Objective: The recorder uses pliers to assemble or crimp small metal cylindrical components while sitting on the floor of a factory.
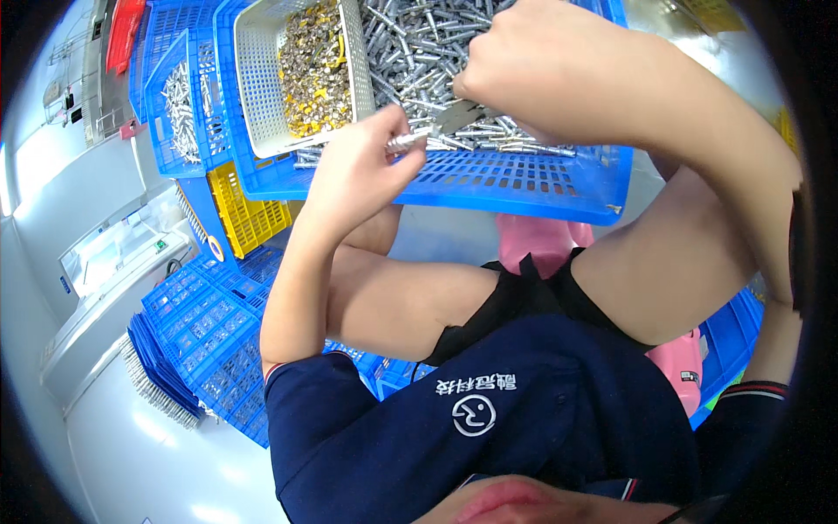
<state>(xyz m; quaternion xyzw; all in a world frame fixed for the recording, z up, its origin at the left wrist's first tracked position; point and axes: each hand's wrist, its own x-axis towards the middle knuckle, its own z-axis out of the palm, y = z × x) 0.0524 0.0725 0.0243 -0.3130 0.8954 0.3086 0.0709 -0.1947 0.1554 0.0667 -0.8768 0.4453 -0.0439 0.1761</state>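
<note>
My left hand (362, 170) is closed around a silvery metal pin (407, 141) with a ribbed surface, above the near edge of a large blue crate (489, 188). Just to the right, my right hand (524, 74) is closed on a tool with a flat grey blade (460, 115); its handle is hidden in the fist. The blade's tip is close to the pin's end, and I cannot tell whether they touch. Under both hands, the crate holds a heap of similar metal pins (410, 48). A white perforated basket (260, 83) with small yellow and brownish pieces (312, 74) sits inside its left part.
Another blue crate (157, 105) with silvery parts stands at the far left. Below it are a yellow crate (249, 210) and blue slatted crates (209, 323). Something pink (534, 240) shows between my legs, under the big crate's near edge.
</note>
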